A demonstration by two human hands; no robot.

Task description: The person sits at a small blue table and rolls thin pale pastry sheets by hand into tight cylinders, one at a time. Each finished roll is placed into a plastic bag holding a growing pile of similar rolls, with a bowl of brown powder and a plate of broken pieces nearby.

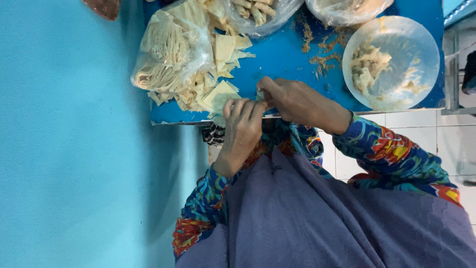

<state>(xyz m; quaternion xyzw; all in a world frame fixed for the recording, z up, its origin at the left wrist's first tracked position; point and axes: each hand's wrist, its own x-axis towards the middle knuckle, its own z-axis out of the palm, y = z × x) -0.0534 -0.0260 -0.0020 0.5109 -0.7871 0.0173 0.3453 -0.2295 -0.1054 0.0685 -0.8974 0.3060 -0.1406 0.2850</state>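
Observation:
My left hand (242, 126) and my right hand (292, 99) meet at the near edge of a blue table (282, 54). Together they pinch a small pale piece of wrapper (260, 96) between the fingertips. Most of that piece is hidden by the fingers. Just left of my hands lies a loose heap of pale square wrappers (218, 94). Both sleeves carry a bright flower pattern, and a purple cloth covers my front.
A clear plastic bag of wrappers (168, 49) lies at the table's left. A round clear bowl with pale filling (391, 62) stands at the right. Two more plastic bags (258, 12) (347, 10) sit at the far edge, with brown crumbs (322, 49) between. A turquoise wall (64, 149) runs along the left.

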